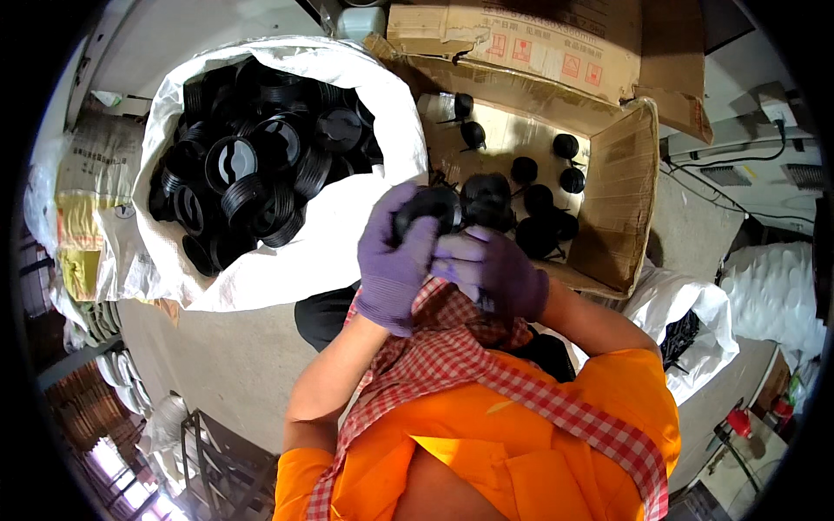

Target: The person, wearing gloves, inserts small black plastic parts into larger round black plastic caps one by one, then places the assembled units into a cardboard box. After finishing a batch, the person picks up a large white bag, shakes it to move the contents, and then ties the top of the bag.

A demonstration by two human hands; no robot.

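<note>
because it likely needs steadying, our left hand (393,260) clamps a cap (427,208); whether our right hand (499,267) grips, we cannot tell.

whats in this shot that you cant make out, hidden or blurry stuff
Head view: the lower part of the black round piece, covered by the left hand.
Head view: what, if anything, the right hand grips; its own curl and blur hide it.
Head view: the bottom of the white sack, buried under black ribbed caps.
Head view: exact shapes of the dark pieces in the smaller white bag, too small and dark.
</note>
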